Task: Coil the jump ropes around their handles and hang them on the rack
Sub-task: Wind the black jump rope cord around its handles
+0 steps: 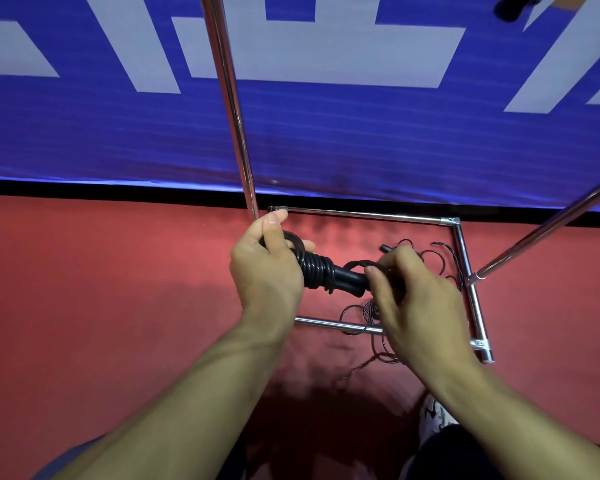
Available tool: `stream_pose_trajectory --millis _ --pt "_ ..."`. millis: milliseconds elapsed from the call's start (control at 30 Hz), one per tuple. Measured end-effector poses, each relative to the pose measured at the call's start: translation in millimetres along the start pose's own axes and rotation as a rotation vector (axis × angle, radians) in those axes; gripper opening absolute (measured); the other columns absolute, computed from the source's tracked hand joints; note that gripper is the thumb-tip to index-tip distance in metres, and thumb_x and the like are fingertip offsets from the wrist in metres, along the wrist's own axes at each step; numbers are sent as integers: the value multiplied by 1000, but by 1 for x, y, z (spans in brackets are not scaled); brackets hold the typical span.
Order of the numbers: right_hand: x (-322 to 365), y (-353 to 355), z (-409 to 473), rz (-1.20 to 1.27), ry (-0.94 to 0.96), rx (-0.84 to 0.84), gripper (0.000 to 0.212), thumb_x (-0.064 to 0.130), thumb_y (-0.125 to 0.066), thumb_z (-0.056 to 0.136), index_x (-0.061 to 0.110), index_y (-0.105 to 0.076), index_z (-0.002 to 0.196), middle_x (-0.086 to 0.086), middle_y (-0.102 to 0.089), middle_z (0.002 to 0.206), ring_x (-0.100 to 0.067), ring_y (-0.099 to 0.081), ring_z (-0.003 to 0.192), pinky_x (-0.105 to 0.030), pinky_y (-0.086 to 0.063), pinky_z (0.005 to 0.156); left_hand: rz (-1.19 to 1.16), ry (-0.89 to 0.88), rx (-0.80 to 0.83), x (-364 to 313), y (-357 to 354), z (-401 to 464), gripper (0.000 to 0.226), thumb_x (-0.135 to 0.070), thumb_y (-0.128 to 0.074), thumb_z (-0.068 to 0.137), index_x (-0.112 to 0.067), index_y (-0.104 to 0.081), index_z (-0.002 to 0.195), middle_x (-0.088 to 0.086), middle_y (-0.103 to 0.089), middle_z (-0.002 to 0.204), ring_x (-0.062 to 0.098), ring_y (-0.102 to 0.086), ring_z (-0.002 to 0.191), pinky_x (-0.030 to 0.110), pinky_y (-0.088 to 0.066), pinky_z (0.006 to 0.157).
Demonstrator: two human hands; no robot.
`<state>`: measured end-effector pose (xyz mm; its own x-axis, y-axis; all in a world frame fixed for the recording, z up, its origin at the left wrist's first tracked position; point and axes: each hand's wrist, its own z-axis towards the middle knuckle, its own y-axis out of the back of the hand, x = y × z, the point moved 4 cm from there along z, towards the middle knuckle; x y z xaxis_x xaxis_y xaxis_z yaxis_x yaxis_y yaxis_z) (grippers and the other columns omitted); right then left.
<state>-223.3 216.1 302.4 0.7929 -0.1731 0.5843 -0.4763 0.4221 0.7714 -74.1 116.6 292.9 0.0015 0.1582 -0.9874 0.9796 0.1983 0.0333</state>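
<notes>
My left hand (269, 268) grips one end of a pair of black jump-rope handles (347, 280), held level above the floor. Several turns of black rope (317, 268) are wound tight around the handles beside that hand. My right hand (413, 299) pinches the rope at the handles' other end, where a loop arches over them. Loose coils of thin black rope (357, 315) lie on the red floor below. The chrome rack (364, 215) has its base frame on the floor around the loose rope, and its upright pole (229, 98) rises just beyond my left hand.
A slanted chrome rack bar (548, 230) runs up to the right. A blue banner with white shapes (326, 133) stands behind the rack. A dark object (513, 6) hangs at the top right. A white shoe (433, 414) shows at the bottom right on the red floor (101, 289).
</notes>
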Motion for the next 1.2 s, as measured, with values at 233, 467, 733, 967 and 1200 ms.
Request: stream_pose_trajectory --millis 233,467,733,967,1200 --pt "16 -5 -12 -45 208 -65 9 28 -46 88 27 -53 93 4 -55 63 -24 -48 51 -31 -41 41 -147 236 -86 11 -1 -2 28 -28 -40 107 -24 -66 98 -2 -68 54 11 -61 53 24 -54 55" --pt "8 -33 -23 599 -216 121 30 56 -42 95 31 -43 79 6 -49 54 -8 -38 47 -30 -33 49 -214 176 -136 2 4 5 30 -28 -39 108 -26 -64 92 -2 -67 53 15 -61 54 34 -57 65" --pt "-1 -52 -19 675 -171 351 37 60 -38 88 32 -62 86 8 -63 70 -8 -56 66 -34 -46 68 -302 382 -107 10 4 -1 30 -30 -39 108 -20 -63 93 -5 -67 52 10 -62 50 32 -57 63" --pt "-8 -53 -10 1021 -333 241 54 82 -54 74 43 -63 110 12 -41 64 -12 -36 62 -44 -33 68 -310 351 0 7 1 -10 27 -27 -40 108 -17 -64 98 -4 -68 54 5 -64 50 26 -55 47" --pt "-7 -55 -7 1139 -535 124 55 67 -70 70 13 -58 73 7 -35 49 -12 -34 47 -41 -32 61 -112 43 20 -2 0 -20 30 -29 -42 106 -26 -68 93 2 -74 68 15 -70 63 25 -55 57"
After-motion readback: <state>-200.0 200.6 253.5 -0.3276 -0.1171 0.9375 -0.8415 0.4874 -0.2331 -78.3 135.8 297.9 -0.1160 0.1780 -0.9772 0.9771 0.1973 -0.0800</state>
